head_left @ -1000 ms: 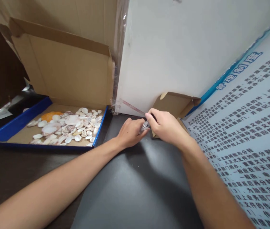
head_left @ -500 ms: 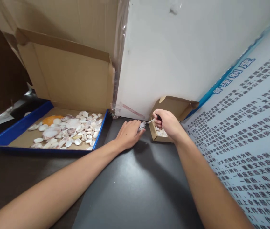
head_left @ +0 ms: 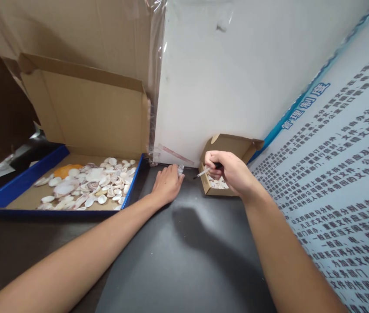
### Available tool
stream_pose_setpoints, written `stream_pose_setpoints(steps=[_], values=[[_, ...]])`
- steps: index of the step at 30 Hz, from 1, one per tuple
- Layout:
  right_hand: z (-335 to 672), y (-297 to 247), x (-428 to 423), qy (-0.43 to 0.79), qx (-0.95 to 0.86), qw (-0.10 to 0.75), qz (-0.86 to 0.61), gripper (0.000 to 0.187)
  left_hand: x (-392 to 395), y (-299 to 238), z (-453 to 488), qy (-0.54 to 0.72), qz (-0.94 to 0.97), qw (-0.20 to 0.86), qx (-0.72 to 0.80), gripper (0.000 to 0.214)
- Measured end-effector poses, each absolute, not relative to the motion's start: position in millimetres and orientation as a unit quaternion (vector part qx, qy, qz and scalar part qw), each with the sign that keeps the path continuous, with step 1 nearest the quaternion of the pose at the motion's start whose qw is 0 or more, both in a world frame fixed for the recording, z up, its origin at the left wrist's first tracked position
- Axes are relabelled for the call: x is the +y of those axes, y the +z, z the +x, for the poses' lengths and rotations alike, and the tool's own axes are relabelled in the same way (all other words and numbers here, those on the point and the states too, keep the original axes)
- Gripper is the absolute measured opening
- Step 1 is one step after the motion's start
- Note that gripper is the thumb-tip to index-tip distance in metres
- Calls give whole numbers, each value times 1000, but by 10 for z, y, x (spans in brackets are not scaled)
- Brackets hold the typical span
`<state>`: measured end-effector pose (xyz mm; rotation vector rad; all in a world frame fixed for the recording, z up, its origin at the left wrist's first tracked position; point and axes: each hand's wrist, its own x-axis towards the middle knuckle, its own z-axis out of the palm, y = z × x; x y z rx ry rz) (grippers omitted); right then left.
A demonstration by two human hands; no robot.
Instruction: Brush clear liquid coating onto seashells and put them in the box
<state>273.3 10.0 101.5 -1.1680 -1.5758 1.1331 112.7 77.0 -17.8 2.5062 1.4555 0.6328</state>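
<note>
My left hand (head_left: 167, 184) rests on the dark table, its fingers curled round a small clear, shiny object (head_left: 181, 169) that shows past the fingertips. What kind of object it is, I cannot make out. My right hand (head_left: 225, 169) is closed on a thin pale, see-through stick (head_left: 204, 171) with a black end inside the fist. Its dark tip points down and left, apart from the clear object. Behind and below the right hand stands a small open cardboard box (head_left: 207, 188) with white shells (head_left: 217, 183) in it, partly hidden by that hand.
On the left stands a large open box with a blue rim (head_left: 54, 211), holding many white shells (head_left: 104, 176) and an orange one (head_left: 67, 171). A white panel (head_left: 187, 104) rises behind the table. A printed poster (head_left: 344, 174) borders the right side.
The stick's tip has drawn back from the clear object, so a gap now shows between them. The stick tilts more steeply downward. My view has turned slightly to the right.
</note>
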Motion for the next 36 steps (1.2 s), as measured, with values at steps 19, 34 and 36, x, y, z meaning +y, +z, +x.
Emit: stream_pose_setpoints(steps=[19,34,36], values=[[2727,983,112,249,-683,413,-548,21,674,-67,1124,347,897,31,273,21],[2616,962,73,256,-721,365,-530,30,628,-52,1114,378,894,58,231,22],[2616,961,79,294,-716,366,-516,28,623,-47,1109,381,894,66,227,23]])
